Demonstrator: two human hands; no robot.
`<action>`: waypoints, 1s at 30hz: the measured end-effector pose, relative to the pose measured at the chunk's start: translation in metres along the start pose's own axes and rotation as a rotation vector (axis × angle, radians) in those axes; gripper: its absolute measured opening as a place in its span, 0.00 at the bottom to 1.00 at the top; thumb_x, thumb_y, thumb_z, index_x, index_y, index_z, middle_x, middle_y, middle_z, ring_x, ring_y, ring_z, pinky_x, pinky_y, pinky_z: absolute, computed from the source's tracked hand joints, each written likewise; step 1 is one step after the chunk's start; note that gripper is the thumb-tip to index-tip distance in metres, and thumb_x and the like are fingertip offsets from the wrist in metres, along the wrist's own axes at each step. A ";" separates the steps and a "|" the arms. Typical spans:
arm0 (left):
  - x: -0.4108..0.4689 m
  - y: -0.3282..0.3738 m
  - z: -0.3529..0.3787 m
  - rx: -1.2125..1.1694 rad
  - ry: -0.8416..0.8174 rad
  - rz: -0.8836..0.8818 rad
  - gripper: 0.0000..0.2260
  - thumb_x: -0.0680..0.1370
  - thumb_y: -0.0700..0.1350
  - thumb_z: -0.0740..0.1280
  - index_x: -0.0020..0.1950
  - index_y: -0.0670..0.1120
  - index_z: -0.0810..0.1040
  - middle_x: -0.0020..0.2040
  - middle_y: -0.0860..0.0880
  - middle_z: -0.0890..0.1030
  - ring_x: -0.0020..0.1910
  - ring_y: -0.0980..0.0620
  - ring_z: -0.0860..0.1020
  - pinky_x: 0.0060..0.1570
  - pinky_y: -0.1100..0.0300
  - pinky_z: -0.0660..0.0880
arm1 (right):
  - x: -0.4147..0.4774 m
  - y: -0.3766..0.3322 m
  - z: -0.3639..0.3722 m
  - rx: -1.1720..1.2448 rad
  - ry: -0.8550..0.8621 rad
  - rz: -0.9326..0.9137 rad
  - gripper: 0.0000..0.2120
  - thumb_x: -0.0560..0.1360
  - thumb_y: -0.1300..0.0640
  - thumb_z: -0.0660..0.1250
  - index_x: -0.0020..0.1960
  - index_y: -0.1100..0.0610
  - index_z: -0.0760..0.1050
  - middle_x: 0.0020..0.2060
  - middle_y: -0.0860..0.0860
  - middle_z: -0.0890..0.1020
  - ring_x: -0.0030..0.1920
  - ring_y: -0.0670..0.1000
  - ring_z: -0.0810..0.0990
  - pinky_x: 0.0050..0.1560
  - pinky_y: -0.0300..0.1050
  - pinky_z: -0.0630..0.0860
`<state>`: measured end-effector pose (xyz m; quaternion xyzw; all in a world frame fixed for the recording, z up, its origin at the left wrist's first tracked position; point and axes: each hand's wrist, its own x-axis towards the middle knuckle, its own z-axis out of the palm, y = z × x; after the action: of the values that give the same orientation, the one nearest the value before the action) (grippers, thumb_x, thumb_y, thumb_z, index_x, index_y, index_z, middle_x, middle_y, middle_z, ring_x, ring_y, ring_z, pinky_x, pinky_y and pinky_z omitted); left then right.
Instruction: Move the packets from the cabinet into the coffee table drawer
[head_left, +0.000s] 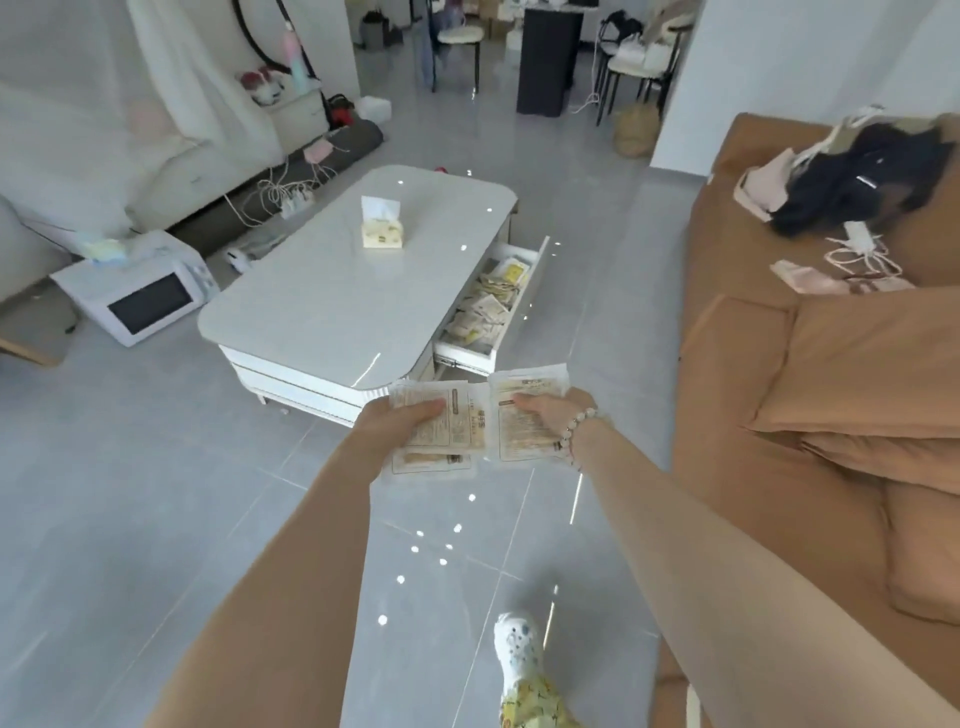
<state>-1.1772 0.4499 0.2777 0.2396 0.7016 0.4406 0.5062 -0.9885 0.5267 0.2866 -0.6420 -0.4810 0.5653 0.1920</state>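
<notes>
Overall, a grey tiled floor fills the room, with a brown sofa along the right side. A white coffee table stands at centre, slightly to the far side of the person. A white microwave sits on the floor just left of the table. On the right side of the table a drawer stands pulled out, and loose packets lie inside it. The person stands on the near side of the table with both arms extended forward. Each hand carries a flat stack of packets above the floor, near the table's near right corner and apart from the drawer. The left stack and the right stack sit side by side, edges touching or nearly so. The left hand clamps its stack with the thumb on top. The right hand, with a bead bracelet at the wrist, grips likewise. A tissue box stands on the tabletop, toward the far end.
</notes>
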 end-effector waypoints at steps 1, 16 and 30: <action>0.010 0.005 0.007 0.005 -0.010 0.002 0.04 0.72 0.43 0.73 0.41 0.46 0.79 0.33 0.52 0.83 0.30 0.58 0.81 0.28 0.67 0.75 | 0.010 -0.002 -0.006 0.006 0.007 0.014 0.15 0.69 0.52 0.75 0.51 0.57 0.78 0.45 0.52 0.83 0.46 0.53 0.82 0.52 0.45 0.79; 0.169 0.115 0.111 0.108 -0.072 0.017 0.13 0.70 0.46 0.75 0.52 0.42 0.82 0.46 0.44 0.85 0.43 0.47 0.83 0.42 0.57 0.80 | 0.185 -0.076 -0.089 0.130 0.066 0.033 0.13 0.69 0.52 0.75 0.49 0.58 0.77 0.45 0.54 0.83 0.48 0.55 0.83 0.56 0.50 0.78; 0.262 0.165 0.146 0.143 -0.091 -0.027 0.12 0.71 0.45 0.75 0.52 0.42 0.82 0.46 0.43 0.84 0.41 0.47 0.83 0.34 0.60 0.79 | 0.281 -0.113 -0.104 0.168 0.062 0.083 0.14 0.69 0.50 0.74 0.48 0.56 0.76 0.46 0.53 0.83 0.48 0.54 0.82 0.53 0.46 0.78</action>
<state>-1.1588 0.7914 0.2740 0.2855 0.7106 0.3710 0.5252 -0.9679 0.8447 0.2540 -0.6600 -0.3988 0.5911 0.2365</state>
